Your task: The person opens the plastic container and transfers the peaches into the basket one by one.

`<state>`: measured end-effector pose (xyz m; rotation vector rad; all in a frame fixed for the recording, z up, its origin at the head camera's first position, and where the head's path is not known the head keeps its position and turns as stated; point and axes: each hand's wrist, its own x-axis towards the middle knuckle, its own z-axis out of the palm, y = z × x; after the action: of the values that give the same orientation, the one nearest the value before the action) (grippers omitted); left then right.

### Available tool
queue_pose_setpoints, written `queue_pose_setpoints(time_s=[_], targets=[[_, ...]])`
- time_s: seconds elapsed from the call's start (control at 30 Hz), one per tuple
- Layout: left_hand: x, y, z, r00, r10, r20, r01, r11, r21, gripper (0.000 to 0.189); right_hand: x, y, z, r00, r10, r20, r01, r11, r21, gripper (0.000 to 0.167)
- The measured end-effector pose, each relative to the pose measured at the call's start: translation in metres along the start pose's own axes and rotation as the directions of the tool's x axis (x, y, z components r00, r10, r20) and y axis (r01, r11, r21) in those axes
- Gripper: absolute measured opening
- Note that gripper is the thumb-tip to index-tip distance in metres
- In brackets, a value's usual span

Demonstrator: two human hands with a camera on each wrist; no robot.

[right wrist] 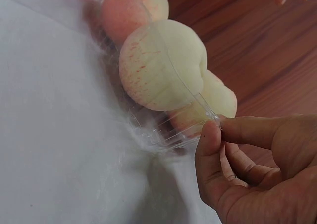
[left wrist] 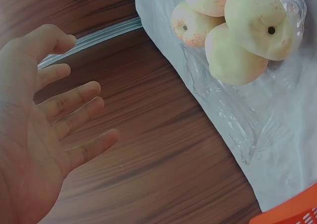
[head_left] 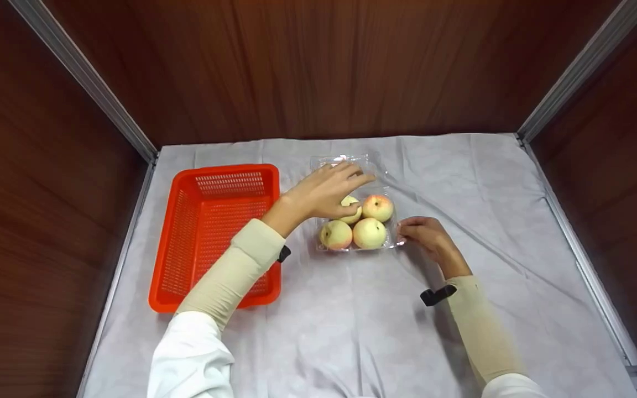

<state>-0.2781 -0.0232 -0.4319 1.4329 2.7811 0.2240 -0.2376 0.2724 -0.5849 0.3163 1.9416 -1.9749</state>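
Observation:
Several pale yellow peaches (head_left: 370,233) with pink blush sit in a clear plastic clamshell box (right wrist: 153,142), its lid (head_left: 374,161) folded back on the far side. My right hand (head_left: 426,237) pinches the near right rim of the box between thumb and index finger, as the right wrist view shows closely. Over the far left peach and the lid hovers my left hand (head_left: 324,190), fingers spread. In the left wrist view the left palm (left wrist: 34,130) holds nothing. That hand partly covers one peach and the lid in the head view.
To the left stands a red plastic basket (head_left: 158,276) with perforated sides, partly behind my left forearm. A wrinkled pale cloth (head_left: 324,320) covers the table. Brown wood-grain panels (head_left: 307,72) with metal edging enclose the back and both sides.

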Motion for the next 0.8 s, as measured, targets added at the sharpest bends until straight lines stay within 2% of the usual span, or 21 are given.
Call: queue_pose_setpoints(time_s=[0.2, 0.47, 0.8], targets=[[-0.003, 0.001, 0.008, 1.000, 0.002, -0.003, -0.002, 1.000, -0.010, 0.062, 0.000, 0.001, 0.000, 1.000, -0.007, 0.002, 0.007, 1.000, 0.000, 0.021], [-0.007, 0.000, 0.024, 1.000, -0.016, 0.022, 0.018, 0.999, -0.051, 0.061, 0.000, 0.002, 0.000, 1.000, -0.016, 0.000, 0.016, 1.000, -0.005, 0.024], [-0.008, -0.001, 0.044, 0.998, -0.028, 0.053, 0.032, 0.997, -0.076, 0.063, -0.001, -0.004, 0.001, 1.000, 0.026, -0.002, -0.026, 0.999, -0.020, 0.022]])
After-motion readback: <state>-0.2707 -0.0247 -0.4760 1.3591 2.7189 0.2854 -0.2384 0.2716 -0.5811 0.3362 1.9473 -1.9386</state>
